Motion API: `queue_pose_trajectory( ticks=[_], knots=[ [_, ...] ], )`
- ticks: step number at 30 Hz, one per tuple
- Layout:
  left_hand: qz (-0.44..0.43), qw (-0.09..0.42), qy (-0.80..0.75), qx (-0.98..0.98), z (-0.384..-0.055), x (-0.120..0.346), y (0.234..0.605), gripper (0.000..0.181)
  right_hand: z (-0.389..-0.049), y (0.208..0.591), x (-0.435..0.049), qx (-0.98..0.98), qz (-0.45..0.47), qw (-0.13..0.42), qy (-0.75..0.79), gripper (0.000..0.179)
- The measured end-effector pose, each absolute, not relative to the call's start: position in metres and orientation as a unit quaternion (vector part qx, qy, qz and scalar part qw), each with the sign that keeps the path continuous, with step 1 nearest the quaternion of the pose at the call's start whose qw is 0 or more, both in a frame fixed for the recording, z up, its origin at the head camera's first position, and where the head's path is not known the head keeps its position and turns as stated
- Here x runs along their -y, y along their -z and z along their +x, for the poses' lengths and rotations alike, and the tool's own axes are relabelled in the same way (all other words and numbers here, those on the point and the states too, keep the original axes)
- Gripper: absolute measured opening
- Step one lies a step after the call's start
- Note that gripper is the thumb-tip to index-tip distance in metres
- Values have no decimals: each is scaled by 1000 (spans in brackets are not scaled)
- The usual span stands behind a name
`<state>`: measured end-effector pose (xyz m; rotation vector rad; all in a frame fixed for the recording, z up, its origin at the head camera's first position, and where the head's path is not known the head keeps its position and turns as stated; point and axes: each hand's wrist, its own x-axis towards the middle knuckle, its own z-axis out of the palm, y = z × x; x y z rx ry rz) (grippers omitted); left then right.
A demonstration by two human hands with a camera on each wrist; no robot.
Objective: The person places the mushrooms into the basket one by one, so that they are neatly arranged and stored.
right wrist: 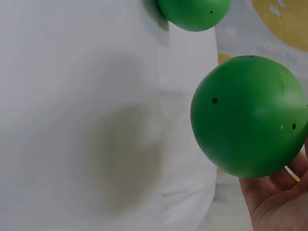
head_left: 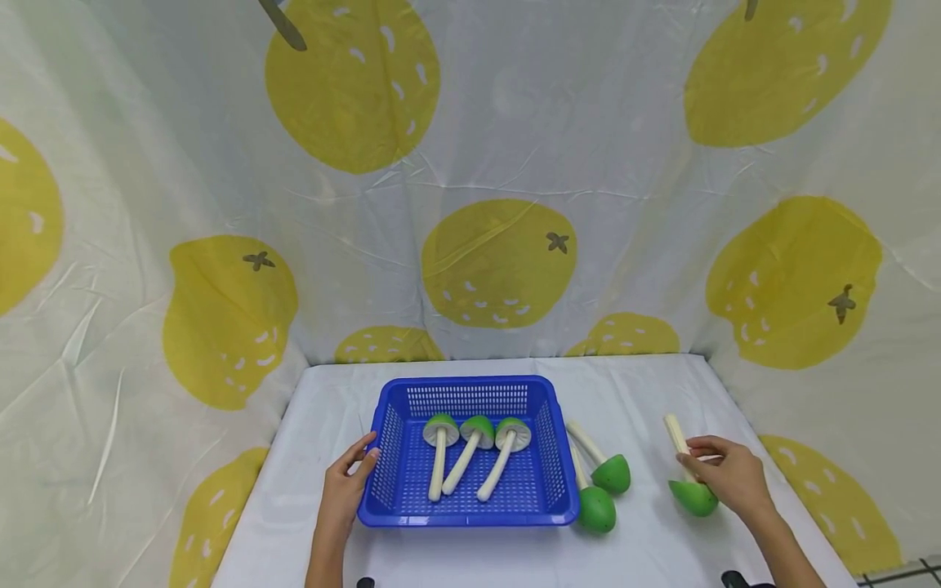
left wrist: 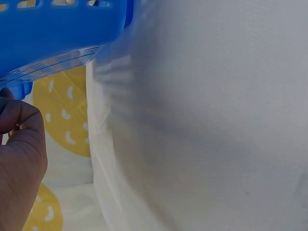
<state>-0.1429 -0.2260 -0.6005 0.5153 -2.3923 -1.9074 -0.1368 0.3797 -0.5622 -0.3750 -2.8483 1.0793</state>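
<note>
A blue plastic basket with slotted walls holds three toy mushrooms with green caps and white stems, including the middle mushroom. At the basket's left side my left hand grips the rim between thumb and fingers. Out to the right, my right hand pinches the pale stem of another green-capped mushroom, its cap pointing down toward me. In the right wrist view that rounded green cap hides most of the fingers. The left wrist view has the left hand up against the basket's edge.
Two more mushrooms, a nearer mushroom and a farther mushroom, lie right beside the basket. White cloth covers the table. Cloth walls with yellow fruit prints rise at the back and both sides.
</note>
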Motion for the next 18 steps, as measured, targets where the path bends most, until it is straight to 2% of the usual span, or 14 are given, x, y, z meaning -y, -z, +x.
queue_pose_trajectory(
  ticks=[9, 18],
  knots=[
    [162, 22, 613, 773, -143, 226, 601, 56, -140, 553, -360, 919, -110, 32, -378, 53],
    [162, 21, 608, 777, -142, 226, 600, 54, -144, 546, -345, 913, -75, 62, -396, 49]
  ],
)
